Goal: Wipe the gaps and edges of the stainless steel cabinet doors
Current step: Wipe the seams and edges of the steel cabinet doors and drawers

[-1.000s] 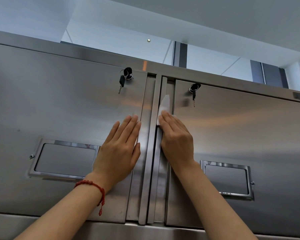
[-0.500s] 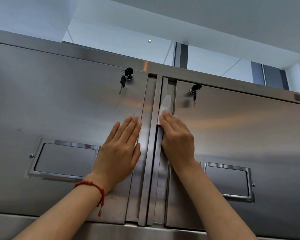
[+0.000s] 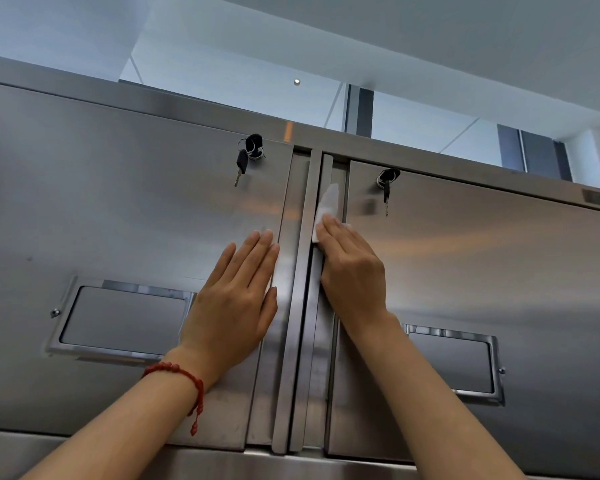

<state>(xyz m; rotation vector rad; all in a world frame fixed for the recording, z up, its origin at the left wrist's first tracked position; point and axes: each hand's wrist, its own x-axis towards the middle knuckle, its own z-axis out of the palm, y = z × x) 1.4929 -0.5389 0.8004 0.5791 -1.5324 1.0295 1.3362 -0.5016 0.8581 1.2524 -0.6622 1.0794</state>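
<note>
Overhead, a pale ceiling and dark window strips sit above the brushed steel cabinet front, and I'm working right at its middle. My right hand (image 3: pixel 352 268) presses a small white folded wipe (image 3: pixel 327 209) into the recessed vertical channel (image 3: pixel 321 327) between the two doors, fingers straight and close together, flat on the cloth rather than pinching it; the wipe's free end pokes up above my fingertips. My left hand (image 3: pixel 234 299) lies spread and flat on the left stainless steel door (image 3: pixel 118 209), bracing, a red beaded bracelet (image 3: pixel 184 375) at the wrist.

I'd say this is the centre-gap step, with the upper stretch of the channel to go. Next, I reckon: firm, even pressure and a straight run along the channel, keeping the cloth seated in the groove.

Outward now: the right stainless steel door (image 3: pixel 482 265) shows soft orange reflections on a fine satin grain. Each door carries a rectangular recessed pull with a polished frame, left (image 3: pixel 122 318) and right (image 3: pixel 454 362), and black-headed keys hang from the left (image 3: pixel 248 155) and right (image 3: pixel 387 185) locks.
</note>
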